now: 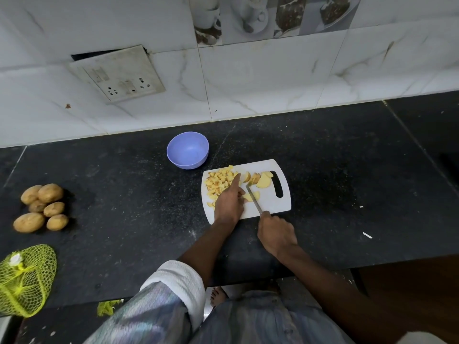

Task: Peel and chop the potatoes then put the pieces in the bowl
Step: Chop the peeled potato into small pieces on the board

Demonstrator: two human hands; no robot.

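Observation:
A white cutting board [273,204] lies on the black counter. A heap of small potato cubes [219,181] covers its left part, and larger potato slices [260,180] lie near the handle slot. My left hand [229,202] rests on the board and holds a potato piece [250,196], its index finger stretched toward the cubes. My right hand [277,233] grips a knife [253,198] whose blade lies against that piece. A lilac bowl [188,150] stands just behind the board's left corner, with nothing in it.
Several unpeeled potatoes [42,207] lie in a group at the counter's left. A yellow-green net bag [24,279] sits at the front left edge. A tiled wall with a socket panel [119,73] rises behind the counter.

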